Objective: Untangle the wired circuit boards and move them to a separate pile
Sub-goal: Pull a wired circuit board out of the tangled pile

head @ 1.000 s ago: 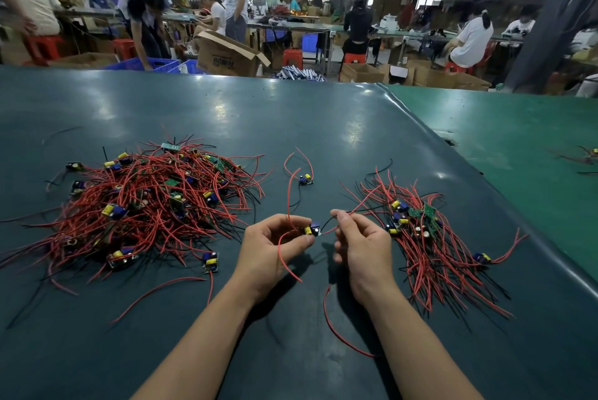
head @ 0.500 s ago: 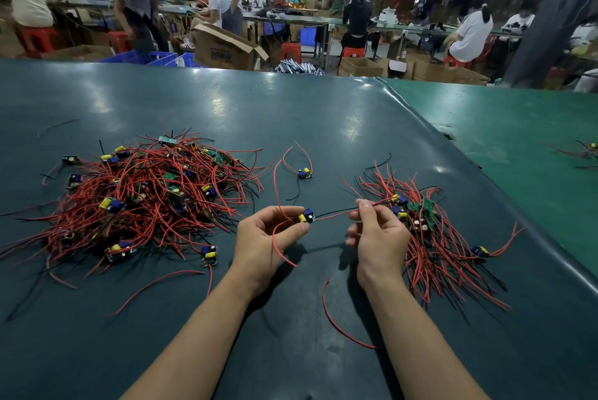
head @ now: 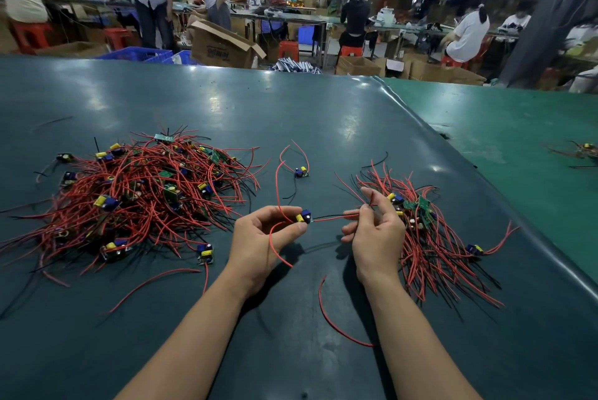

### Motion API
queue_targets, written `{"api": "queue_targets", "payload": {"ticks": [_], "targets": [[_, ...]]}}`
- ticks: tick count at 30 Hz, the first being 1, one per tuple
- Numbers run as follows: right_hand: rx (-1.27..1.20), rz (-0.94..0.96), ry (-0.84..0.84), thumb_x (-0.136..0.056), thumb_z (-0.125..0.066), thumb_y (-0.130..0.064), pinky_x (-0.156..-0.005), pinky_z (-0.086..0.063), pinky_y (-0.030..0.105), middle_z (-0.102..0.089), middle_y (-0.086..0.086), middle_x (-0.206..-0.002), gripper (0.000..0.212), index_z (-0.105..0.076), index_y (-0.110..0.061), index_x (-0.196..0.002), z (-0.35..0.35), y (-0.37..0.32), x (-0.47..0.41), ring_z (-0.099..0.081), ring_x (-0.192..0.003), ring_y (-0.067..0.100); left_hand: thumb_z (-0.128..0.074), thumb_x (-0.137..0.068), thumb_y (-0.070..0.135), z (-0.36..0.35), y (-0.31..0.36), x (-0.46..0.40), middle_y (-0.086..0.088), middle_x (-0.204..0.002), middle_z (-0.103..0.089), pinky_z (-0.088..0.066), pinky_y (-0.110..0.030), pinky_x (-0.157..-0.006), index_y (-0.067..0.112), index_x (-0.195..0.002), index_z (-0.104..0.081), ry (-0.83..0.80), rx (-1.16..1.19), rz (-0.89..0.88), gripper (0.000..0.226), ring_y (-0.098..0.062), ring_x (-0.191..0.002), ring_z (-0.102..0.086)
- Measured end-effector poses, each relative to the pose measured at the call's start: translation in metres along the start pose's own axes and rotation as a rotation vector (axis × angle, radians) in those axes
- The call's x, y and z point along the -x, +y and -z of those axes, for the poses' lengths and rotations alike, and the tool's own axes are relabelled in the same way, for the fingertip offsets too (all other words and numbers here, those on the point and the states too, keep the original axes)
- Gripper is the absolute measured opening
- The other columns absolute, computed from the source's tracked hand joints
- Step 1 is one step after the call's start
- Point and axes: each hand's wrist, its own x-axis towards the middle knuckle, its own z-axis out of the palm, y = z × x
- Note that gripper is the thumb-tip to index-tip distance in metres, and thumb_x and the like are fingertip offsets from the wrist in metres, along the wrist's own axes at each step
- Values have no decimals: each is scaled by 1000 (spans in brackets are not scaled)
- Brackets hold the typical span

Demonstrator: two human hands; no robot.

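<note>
As the hands draw apart, one board's wires pull straight.
Left hand point(head: 259, 237) pinches board point(head: 304, 216); right hand point(head: 375, 234) pinches wires point(head: 333, 217), now nearer right pile point(head: 433, 244).

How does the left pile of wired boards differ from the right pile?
The left pile is bigger and spreads wider than the right pile. In the left pile the wires cross in all directions; in the right pile they run mostly one way, toward the person. The right hand is at the edge of the right pile; neither hand touches the left pile. Both hold small boards with red and black wires.
</note>
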Motion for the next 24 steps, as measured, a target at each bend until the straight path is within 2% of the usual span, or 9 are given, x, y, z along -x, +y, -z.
{"api": "queue_targets", "payload": {"ticks": [4,8,10,13,15,17,20,24], "targets": [[-5,8,59,-100,-48,-6,-38,-45,22,-70,9,-79,20,-60,-21,-94,4,1,-7,-56,-42,12,-77,-72,-11,0,0,0,-7,-83,-76,-53,-16,-70,5,-87,-74,0,7,15,23,-11,-76,-70],[-138,-80,103,-102,-46,-9,-37,-47,24,-70,7,-77,16,-60,-16,-97,6,-1,-11,-57,-41,14,-77,-72,-12,-2,-2,0,-6,-83,-77,-53,-16,-71,2,-90,-73,4,20,-9,23,-10,-77,-71],[-248,-158,64,-103,-47,-14,-38,-48,23,-71,9,-77,13,-60,-10,-99,5,-4,-9,-61,-44,15,-74,-74,-12,-1,-3,-2,-3,-81,-76,-51,-13,-71,2,-91,-72,53,47,-29,22,-7,-76,-70],[-218,-260,-164,-98,-57,-23,-37,-46,22,-70,12,-77,21,-62,-3,-94,2,-10,1,-62,-46,15,-73,-75,-12,0,-4,-5,-1,-81,-76,-51,-12,-71,2,-93,-71,105,87,-47,23,-6,-75,-69],[-112,-278,-393,-93,-62,-30,-36,-41,20,-69,10,-67,24,-66,-7,-89,-1,-12,10,-57,-43,13,-75,-74,-11,0,-5,-5,-4,-83,-77,-51,-14,-71,3,-93,-72,67,42,-62,23,-8,-76,-70],[-18,-241,-531,-92,-64,-28,-34,-37,18,-67,6,-62,18,-70,-11,-88,-2,-14,18,-53,-41,10,-78,-72,-8,0,-7,-3,-8,-85,-77,-53,-18,-71,3,-92,-74,-8,-32,-70,24,-13,-78,-71],[-30,-221,-465,-94,-63,-17,-34,-32,16,-61,1,-56,12,-72,-11,-89,-1,-16,17,-46,-40,7,-80,-70,-8,-1,-8,-2,-11,-86,-76,-55,-21,-72,5,-90,-76,-69,-72,-53,24,-16,-79,-72],[-92,-248,-400,-93,-64,-18,-34,-28,17,-62,1,-58,16,-71,-4,-91,2,-15,12,-42,-39,7,-80,-70,-8,0,-6,-3,-8,-85,-77,-54,-18,-72,8,-87,-76,-57,-65,-58,24,-13,-78,-71]]}}
